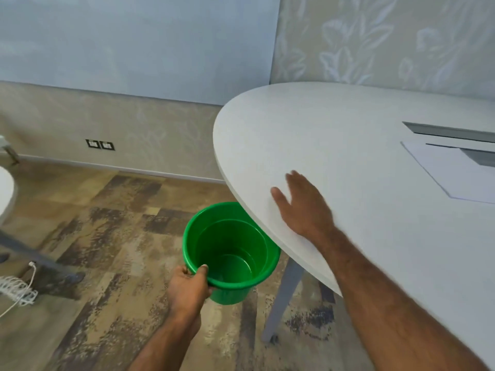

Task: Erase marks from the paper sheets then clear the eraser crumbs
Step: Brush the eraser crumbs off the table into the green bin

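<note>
Head view, nearest first: our left hand (188, 287) grips the near rim of a green bucket (231, 253), thumb hooked over the edge, holding it just under the rounded left end of the desk (348, 124). The bucket looks bare inside, as far as we can tell. A little farther in, our right hand (302, 207) lies flat on the desk close to that edge, fingers straight and together, holding nothing; it is blurred. We read this as the sweeping step, with crumbs being brushed toward the bucket, though no crumbs are sharp enough for us to see. Farther right, well apart from the hand, the paper sheets (452, 172) lie flat on the desk beside a grey slot (450, 131). We see no marks on them and no eraser, so the erasing seems done and only the clearing remains. Beyond lie the patterned floor (107, 223) and wall sockets (100, 144).
</note>
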The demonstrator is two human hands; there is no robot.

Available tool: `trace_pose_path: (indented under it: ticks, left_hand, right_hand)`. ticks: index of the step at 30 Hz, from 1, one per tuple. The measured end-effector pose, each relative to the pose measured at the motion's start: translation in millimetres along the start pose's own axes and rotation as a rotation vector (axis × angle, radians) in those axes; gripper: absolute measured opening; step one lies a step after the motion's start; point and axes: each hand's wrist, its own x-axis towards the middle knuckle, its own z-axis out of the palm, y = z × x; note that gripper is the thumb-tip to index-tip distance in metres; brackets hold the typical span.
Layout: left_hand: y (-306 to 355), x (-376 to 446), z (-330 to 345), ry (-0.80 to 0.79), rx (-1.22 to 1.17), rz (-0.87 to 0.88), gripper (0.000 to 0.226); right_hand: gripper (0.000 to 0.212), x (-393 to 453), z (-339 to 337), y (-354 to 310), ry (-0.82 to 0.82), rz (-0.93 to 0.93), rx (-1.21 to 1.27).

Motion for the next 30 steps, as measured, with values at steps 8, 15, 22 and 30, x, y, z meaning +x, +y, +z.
trace_pose_path:
  ticks: [8,15,22,30]
  left_hand:
    - [8.8,-12.0,18.8,-0.046,0.001,0.021,0.006]
    - [5.2,-14.3,23.0,-0.073,0.034,0.031,0.008]
    - [5.7,-17.4,21.9,-0.096,0.042,0.036,0.005]
    - [8.9,-12.3,25.7,-0.116,0.023,0.025,0.006]
  right_hand:
    - [0.102,-15.2,6.3,17.5,-0.308,0.106,-0.209]
    - [0.095,-31.5,32.2,-57.4,-0.327,-0.209,-0.093]
    - [0.097,-11.3,-2.7,27.4,-0.175,0.312,-0.150]
    - [0.103,-39.5,40.1,-62.6,-0.268,-0.093,-0.174]
